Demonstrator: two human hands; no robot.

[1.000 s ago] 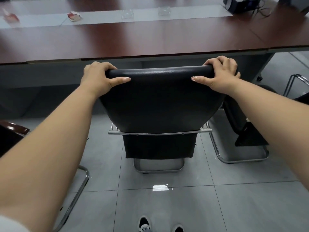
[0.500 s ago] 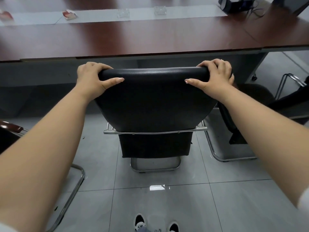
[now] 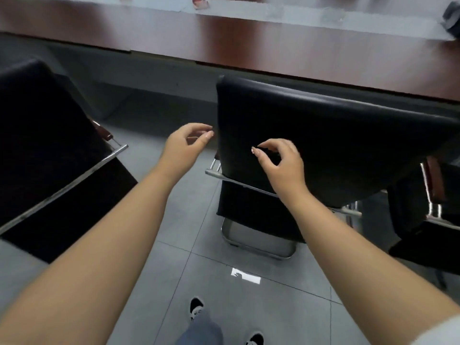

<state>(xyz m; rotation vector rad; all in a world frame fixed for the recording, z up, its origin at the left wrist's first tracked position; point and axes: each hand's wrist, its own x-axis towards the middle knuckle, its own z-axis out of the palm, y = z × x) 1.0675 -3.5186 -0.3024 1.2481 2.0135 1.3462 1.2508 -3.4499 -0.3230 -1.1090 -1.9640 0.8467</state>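
Near the chair (image 3: 336, 145) back's left edge, left hand (image 3: 184, 145) and right hand (image 3: 281, 165) hover empty.

Black chair (image 3: 348, 145) with silver frame behind the right hand (image 3: 283, 168). Second black chair (image 3: 37, 145) left of the left hand (image 3: 185, 145). Beyond both hands, a reddish-brown table (image 3: 249, 43) carrying a blurred, possibly red-and-white item (image 3: 200, 3). Grey tiled floor (image 3: 194, 245) beneath them.

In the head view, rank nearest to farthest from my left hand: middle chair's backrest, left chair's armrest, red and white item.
1. Middle chair's backrest, just right of the left hand.
2. Left chair's armrest, to its left.
3. Red and white item, far on the table.
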